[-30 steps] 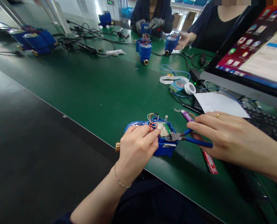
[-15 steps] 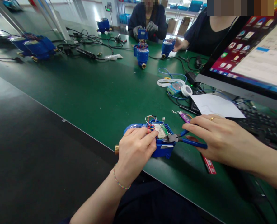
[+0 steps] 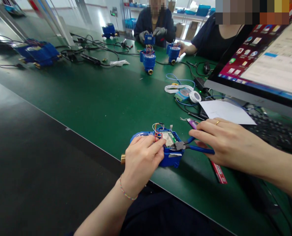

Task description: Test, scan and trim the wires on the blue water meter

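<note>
A blue meter housing (image 3: pixel 172 160) lies near the table's front edge, its box part uncovered, showing a circuit board (image 3: pixel 167 139) with thin coloured wires (image 3: pixel 157 129) beside it. My left hand (image 3: pixel 143 154) is wrapped over the housing, fingertips by the wires and board. Blue-handled cutting pliers (image 3: pixel 200 149) are gripped in my right hand (image 3: pixel 222 141), with their jaws at the near rim of the box. Whatever lies between the jaws is too small to tell. Under and beside my right hand is a purple and red strip (image 3: pixel 218 172).
More blue meters (image 3: pixel 149 60) stand across the green table (image 3: pixel 87 98). Two people sit opposite, with hands at meters. At the right are a monitor (image 3: pixel 259 72), a keyboard (image 3: pixel 271 124), a white paper (image 3: pixel 226 111) and a small cabled device (image 3: pixel 182 94). Black cables (image 3: pixel 99 44) lie at the back.
My right hand and the pliers have shifted slightly left. The meter near the person at the back right has moved a little left. My left hand stays on the housing.
</note>
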A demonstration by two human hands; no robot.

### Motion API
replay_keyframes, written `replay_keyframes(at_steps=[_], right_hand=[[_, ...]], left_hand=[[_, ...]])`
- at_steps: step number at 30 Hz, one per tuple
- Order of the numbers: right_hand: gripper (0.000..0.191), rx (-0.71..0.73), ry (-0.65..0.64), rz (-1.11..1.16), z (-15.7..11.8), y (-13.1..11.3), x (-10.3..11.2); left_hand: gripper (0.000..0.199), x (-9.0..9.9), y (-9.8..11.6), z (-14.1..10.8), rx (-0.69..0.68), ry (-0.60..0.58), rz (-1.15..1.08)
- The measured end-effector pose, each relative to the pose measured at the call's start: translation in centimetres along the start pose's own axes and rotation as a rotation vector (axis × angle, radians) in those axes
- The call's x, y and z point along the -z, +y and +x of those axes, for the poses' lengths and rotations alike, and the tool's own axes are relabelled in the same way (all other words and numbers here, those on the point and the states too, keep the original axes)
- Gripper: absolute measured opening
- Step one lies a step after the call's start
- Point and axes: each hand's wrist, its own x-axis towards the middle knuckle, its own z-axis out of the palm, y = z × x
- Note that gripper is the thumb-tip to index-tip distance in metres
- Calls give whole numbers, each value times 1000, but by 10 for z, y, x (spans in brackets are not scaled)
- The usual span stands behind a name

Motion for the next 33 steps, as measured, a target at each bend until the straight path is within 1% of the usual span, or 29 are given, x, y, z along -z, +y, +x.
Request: replay_keyframes(at_steps=[4, 12, 14, 17, 21, 24, 29, 33], right_hand=[[17, -41, -8, -61, -2, -6, 0], [21, -91, 70, -226, -12, -26, 2], [20, -121, 61, -178, -12, -25, 0], [17, -166, 34, -45, -12, -20, -4], [20, -177, -19, 48, -9, -14, -7], [20, -180, -31, 99, -7, -12, -8], [17, -169, -30, 96, -4, -11, -8], [15, -126, -9, 36, -3, -11, -6]], left_hand=[[20, 0, 0, -1, 5, -4, 0], [20, 0, 0, 2, 9, 3, 7], [20, 0, 0, 2, 11, -2, 6], [20, 0, 0, 1, 9, -4, 4], [19, -1, 0, 0, 9, -5, 5], [19, -2, -1, 0, 8, -1, 3], [19, -1, -1, 1, -13, 21, 12], [19, -1, -1, 1, -13, 25, 13]])
